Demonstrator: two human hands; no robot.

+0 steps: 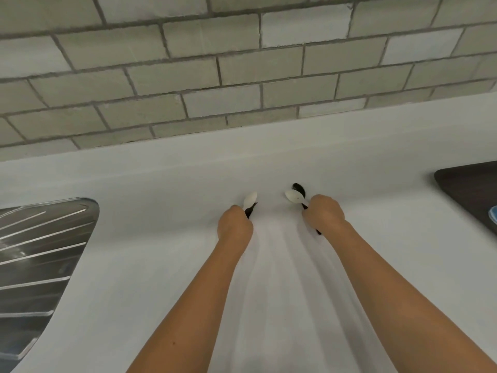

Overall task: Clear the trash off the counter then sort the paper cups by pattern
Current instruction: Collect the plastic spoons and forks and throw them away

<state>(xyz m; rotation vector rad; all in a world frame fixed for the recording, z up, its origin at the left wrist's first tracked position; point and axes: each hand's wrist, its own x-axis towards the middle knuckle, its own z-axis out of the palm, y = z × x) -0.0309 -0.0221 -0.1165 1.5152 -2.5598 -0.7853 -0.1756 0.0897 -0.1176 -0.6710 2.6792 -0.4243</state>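
Our left hand is curled into a fist around 2 disposable plastic spoons: a white plastic spoon whose bowl sticks out past the knuckles toward the wall, and a black plastic spoon of which we see only a dark sliver just under the white one. Our right hand is likewise clenched on 2 spoons: a second white plastic spoon, bowl facing up with a small speck on it, and a second black plastic spoon whose bowl peeks out behind it. A black handle end pokes out below the right wrist. The fingers of both hands are turned away from us, so the handles inside the grips are hidden, and we cannot tell whether the spoon tips touch the surface.

Both hands sit over the middle of the plain white countertop, a little apart from each other, with bare forearms reaching in from the bottom edge. Soft motion blur streaks the counter between the arms.

To the left, a ribbed stainless-steel sink drainboard is cut off by the frame edge. To the right, a dark rounded-corner tray is also cut off, with a pale blue object on it that is too cropped to identify. Behind the hands, open counter runs to the grey-beige brick-tile wall. No paper cups are in view.
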